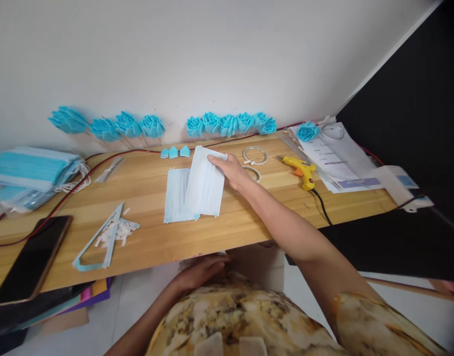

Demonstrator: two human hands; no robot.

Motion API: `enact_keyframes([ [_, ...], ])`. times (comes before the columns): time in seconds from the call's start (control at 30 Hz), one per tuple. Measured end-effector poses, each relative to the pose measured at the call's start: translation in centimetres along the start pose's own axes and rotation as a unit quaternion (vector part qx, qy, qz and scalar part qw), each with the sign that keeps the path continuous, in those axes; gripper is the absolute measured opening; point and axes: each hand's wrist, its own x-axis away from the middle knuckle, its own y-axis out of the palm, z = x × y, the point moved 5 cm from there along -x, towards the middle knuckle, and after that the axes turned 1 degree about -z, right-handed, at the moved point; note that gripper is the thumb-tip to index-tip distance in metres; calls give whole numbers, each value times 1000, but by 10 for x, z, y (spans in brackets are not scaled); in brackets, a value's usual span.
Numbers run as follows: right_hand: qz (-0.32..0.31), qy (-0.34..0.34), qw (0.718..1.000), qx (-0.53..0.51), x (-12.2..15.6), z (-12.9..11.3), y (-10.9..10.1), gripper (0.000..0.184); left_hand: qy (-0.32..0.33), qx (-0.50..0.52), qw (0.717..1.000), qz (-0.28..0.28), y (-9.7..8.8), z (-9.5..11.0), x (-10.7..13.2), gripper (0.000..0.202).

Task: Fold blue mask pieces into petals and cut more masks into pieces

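My right hand (232,170) pinches the upper right edge of a pale face mask (204,188), thumb on top. It has no ear loops that I can see. Under its left side lies a second pale mask (175,198), flat on the wooden table (152,247). Below the table's front edge, my left hand (206,269) rests on my lap with its fingers stretched out and nothing in it. Three small folded blue pieces (174,152) sit just behind the masks. Right of my right hand are two tape rolls (255,155), one partly hidden by the wrist.
Blue fabric flowers (227,125) lean along the wall. A yellow glue gun (303,170) and papers (334,158) lie right. To the left are stacked masks (30,170), a phone (34,259), cut strips (113,240) and white scraps (125,228). A red cable (71,190) crosses the table.
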Motion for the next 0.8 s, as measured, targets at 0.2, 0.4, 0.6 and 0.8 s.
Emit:
enact_keyframes([
  [0.2,-12,10,1000,2,3,4,7,36,29,61,998,6,-23,18,88,38],
  [0.4,1,-20,1000,-16,6,-12,3,38,131,-194,914,332,-95,84,114,35],
  [0.6,83,-83,989,-88,-5,-37,-26,44,218,-510,768,320,-93,92,52,32],
  [0.8,107,-69,985,-115,-12,-34,-34,42,171,-548,768,285,-96,92,26,27],
])
